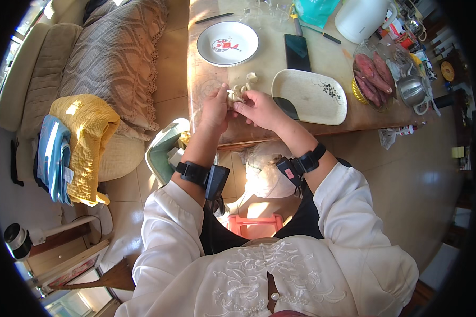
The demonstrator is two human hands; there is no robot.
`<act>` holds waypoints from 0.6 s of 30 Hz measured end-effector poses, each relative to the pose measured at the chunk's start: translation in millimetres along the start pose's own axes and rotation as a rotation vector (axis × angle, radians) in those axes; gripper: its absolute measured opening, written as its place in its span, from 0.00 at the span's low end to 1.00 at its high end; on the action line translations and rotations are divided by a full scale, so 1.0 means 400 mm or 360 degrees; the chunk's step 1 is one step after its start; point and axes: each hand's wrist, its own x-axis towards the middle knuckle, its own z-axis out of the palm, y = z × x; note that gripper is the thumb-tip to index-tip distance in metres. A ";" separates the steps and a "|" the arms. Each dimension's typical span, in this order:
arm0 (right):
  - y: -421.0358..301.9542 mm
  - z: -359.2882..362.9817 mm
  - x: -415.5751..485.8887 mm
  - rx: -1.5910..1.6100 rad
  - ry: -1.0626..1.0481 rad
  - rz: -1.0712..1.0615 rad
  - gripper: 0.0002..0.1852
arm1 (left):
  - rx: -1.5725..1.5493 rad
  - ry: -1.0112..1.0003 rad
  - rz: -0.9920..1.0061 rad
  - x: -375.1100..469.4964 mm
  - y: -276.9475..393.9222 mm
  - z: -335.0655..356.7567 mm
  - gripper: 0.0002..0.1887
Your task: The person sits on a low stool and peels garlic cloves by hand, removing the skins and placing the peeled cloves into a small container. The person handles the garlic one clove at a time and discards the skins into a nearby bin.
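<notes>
Near the table's front edge, my left hand (214, 108) and my right hand (261, 109) meet around a piece of garlic bulb (235, 96). The thumb and fingers of both hands press on it, and part of it is hidden by them. Just beyond the fingers, more garlic cloves (251, 77) lie on the table (261, 85). Farther back stands a white dish (244, 37) with a red print and dark rim; nothing lies in it. Right of my right hand is a cream rectangular plate (305, 87) with a dark flower pattern, partly shaded at its near left corner.
A black phone (297, 51) lies behind the rectangular plate. At right are sweet potatoes (371, 73) in a yellow basket (358, 92), a steel pot (412, 90) and a white kettle (361, 20). A green bin (155, 152) stands below left; a plastic bag (267, 174) sits under the table.
</notes>
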 end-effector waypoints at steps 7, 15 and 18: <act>0.010 -0.029 0.001 0.0240 -0.0014 0.0144 0.12 | 0.0154 -0.0220 -0.0102 -0.040 0.057 0.006 0.13; 0.025 -0.026 0.004 0.0324 -0.0019 0.0098 0.12 | 0.0522 -0.0622 0.0184 -0.033 0.037 0.003 0.16; 0.026 -0.024 0.002 0.0316 -0.0016 0.0121 0.12 | 0.0427 -0.0587 0.0239 -0.030 0.020 0.010 0.13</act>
